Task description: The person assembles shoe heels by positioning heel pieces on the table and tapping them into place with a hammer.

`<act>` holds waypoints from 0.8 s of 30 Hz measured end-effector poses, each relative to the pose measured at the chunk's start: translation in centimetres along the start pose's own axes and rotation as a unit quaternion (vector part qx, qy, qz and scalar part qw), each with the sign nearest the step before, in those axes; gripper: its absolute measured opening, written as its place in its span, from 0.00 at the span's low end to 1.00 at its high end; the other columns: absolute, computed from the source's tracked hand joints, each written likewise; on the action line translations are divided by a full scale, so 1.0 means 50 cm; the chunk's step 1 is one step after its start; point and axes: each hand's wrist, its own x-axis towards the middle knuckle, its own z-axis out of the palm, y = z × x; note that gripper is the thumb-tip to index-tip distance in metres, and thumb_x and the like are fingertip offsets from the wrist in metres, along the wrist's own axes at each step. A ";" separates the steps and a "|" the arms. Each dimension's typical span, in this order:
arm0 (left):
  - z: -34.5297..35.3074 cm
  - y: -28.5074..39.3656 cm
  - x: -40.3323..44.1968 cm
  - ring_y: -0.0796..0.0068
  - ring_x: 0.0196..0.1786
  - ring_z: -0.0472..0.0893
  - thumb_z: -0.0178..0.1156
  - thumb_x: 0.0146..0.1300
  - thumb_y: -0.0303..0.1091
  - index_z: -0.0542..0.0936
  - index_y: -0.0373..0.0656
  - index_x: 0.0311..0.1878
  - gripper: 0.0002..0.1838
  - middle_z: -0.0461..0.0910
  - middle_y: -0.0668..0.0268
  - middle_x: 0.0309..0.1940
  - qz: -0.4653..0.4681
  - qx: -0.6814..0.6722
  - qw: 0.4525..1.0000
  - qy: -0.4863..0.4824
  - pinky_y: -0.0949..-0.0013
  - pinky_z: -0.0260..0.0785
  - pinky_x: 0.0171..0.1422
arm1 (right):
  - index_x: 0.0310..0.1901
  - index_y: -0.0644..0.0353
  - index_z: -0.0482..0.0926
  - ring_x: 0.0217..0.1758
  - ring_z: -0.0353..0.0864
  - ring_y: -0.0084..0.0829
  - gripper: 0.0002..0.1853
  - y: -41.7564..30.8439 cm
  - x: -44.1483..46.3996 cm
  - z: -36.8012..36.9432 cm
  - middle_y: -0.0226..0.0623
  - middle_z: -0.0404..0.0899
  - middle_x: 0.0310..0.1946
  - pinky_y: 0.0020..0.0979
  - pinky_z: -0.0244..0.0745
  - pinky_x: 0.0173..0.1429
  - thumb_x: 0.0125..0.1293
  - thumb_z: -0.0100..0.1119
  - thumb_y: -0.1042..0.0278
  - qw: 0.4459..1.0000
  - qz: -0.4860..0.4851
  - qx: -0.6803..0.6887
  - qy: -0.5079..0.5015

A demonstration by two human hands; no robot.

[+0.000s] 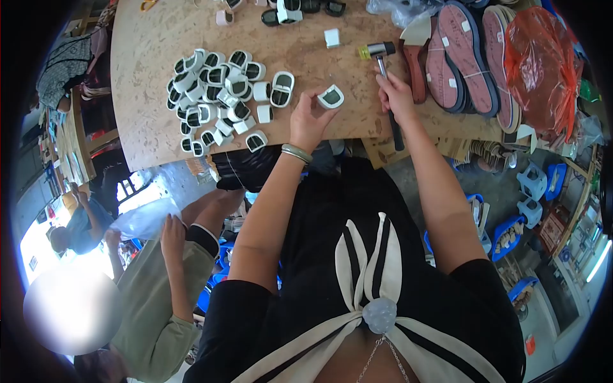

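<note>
My left hand (pixel 309 121), with a bangle at the wrist, pinches a small white piece with a dark inside (pixel 331 96) just above the wooden table (pixel 357 70). To its right my right hand (pixel 397 97) is wrapped round the shaft of a hammer (pixel 381 62). The hammer's head, yellow at one end and black at the other, points away from me. Left of my left hand lies a heap of similar white pieces (pixel 217 83). A single white piece (pixel 332 38) lies beyond my hands.
Pink soles (pixel 469 51), a brush with a reddish handle (pixel 414 70) and a red plastic bag (pixel 543 70) are at the right. Black and white pieces lie at the far edge. At the lower left a person (pixel 156 293) handles clear plastic. Blue stools (pixel 532 180) stand at the right.
</note>
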 end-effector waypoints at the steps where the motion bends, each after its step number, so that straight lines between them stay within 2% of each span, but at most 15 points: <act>1: -0.001 -0.010 -0.020 0.53 0.57 0.79 0.72 0.50 0.23 0.74 0.42 0.52 0.26 0.80 0.58 0.51 0.027 0.109 0.994 0.005 0.57 0.72 0.61 | 0.63 0.54 0.77 0.12 0.59 0.14 0.21 0.000 0.000 0.001 0.22 0.65 0.16 0.22 0.59 0.17 0.71 0.60 0.59 1.000 -0.005 -0.004 0.001; 2: 0.001 -0.040 -0.030 0.48 0.56 0.76 0.75 0.46 0.29 0.76 0.44 0.51 0.27 0.80 0.59 0.48 0.077 0.161 0.984 0.012 0.54 0.69 0.61 | 0.63 0.54 0.77 0.12 0.59 0.15 0.22 -0.001 -0.002 0.003 0.22 0.65 0.16 0.22 0.59 0.17 0.71 0.59 0.57 1.000 -0.013 -0.008 -0.003; 5: 0.000 -0.043 -0.050 0.53 0.57 0.75 0.77 0.44 0.33 0.76 0.45 0.52 0.30 0.80 0.61 0.48 0.100 0.227 0.968 0.029 0.55 0.68 0.61 | 0.63 0.55 0.77 0.15 0.62 0.14 0.22 -0.006 -0.033 0.019 0.21 0.66 0.17 0.22 0.61 0.19 0.72 0.58 0.56 0.997 -0.042 -0.065 0.025; 6: 0.000 -0.044 -0.050 0.55 0.55 0.74 0.78 0.43 0.38 0.77 0.45 0.53 0.32 0.79 0.62 0.48 0.105 0.235 0.966 0.033 0.56 0.68 0.60 | 0.63 0.54 0.77 0.16 0.65 0.16 0.22 0.008 -0.050 0.020 0.24 0.68 0.17 0.24 0.62 0.21 0.73 0.57 0.55 0.993 -0.059 -0.099 0.028; 8: 0.000 -0.040 -0.054 0.55 0.53 0.74 0.78 0.42 0.39 0.78 0.45 0.52 0.31 0.77 0.62 0.48 0.108 0.249 0.962 0.040 0.56 0.68 0.58 | 0.63 0.53 0.77 0.18 0.71 0.21 0.21 0.034 -0.091 0.025 0.28 0.72 0.17 0.27 0.66 0.24 0.73 0.56 0.54 0.981 -0.096 -0.166 0.032; 11: 0.009 -0.059 -0.047 0.57 0.50 0.73 0.78 0.41 0.41 0.80 0.47 0.48 0.29 0.75 0.63 0.45 0.115 0.249 0.959 0.068 0.57 0.68 0.56 | 0.63 0.50 0.77 0.25 0.81 0.34 0.21 0.047 -0.180 0.043 0.39 0.79 0.22 0.34 0.72 0.30 0.72 0.56 0.55 0.894 -0.256 -0.363 0.055; 14: 0.011 -0.065 -0.048 0.57 0.50 0.73 0.79 0.40 0.41 0.82 0.49 0.46 0.27 0.75 0.64 0.45 0.115 0.236 0.961 0.086 0.57 0.68 0.56 | 0.61 0.50 0.78 0.33 0.84 0.44 0.21 -0.004 -0.262 0.090 0.45 0.82 0.30 0.40 0.75 0.35 0.71 0.57 0.54 0.836 -0.331 -0.432 0.069; 17: 0.016 -0.058 -0.051 0.57 0.50 0.74 0.79 0.41 0.37 0.83 0.47 0.46 0.25 0.76 0.63 0.43 0.099 0.237 0.962 0.097 0.57 0.68 0.55 | 0.60 0.51 0.78 0.34 0.83 0.47 0.21 -0.003 -0.265 0.108 0.46 0.83 0.33 0.39 0.76 0.38 0.69 0.59 0.53 0.799 -0.177 -0.574 0.030; 20: 0.013 -0.059 -0.051 0.56 0.50 0.74 0.79 0.41 0.37 0.83 0.47 0.45 0.24 0.76 0.62 0.43 0.098 0.252 0.959 0.082 0.58 0.68 0.55 | 0.60 0.52 0.78 0.28 0.82 0.42 0.21 0.018 -0.219 0.098 0.46 0.80 0.27 0.39 0.76 0.34 0.69 0.59 0.53 0.827 -0.175 -0.533 0.038; 22: 0.015 -0.057 -0.056 0.56 0.50 0.73 0.78 0.41 0.37 0.83 0.46 0.45 0.25 0.77 0.62 0.44 0.099 0.256 0.959 0.076 0.58 0.68 0.55 | 0.61 0.52 0.77 0.22 0.77 0.33 0.21 0.041 -0.181 0.097 0.40 0.76 0.23 0.34 0.72 0.28 0.70 0.58 0.54 0.920 -0.158 -0.356 0.034; 23: 0.014 -0.054 -0.050 0.56 0.51 0.73 0.78 0.41 0.37 0.83 0.46 0.45 0.25 0.77 0.62 0.44 0.101 0.258 0.958 0.076 0.58 0.68 0.55 | 0.62 0.52 0.76 0.19 0.75 0.28 0.21 0.046 -0.164 0.096 0.37 0.75 0.20 0.31 0.71 0.25 0.71 0.58 0.54 0.953 -0.152 -0.261 0.030; 24: 0.014 -0.061 -0.047 0.55 0.50 0.74 0.77 0.43 0.35 0.81 0.44 0.46 0.25 0.78 0.60 0.44 0.134 0.252 0.955 0.082 0.57 0.69 0.55 | 0.62 0.52 0.76 0.18 0.71 0.24 0.21 0.030 -0.159 0.098 0.33 0.72 0.19 0.29 0.67 0.23 0.71 0.57 0.54 0.974 -0.104 -0.199 0.037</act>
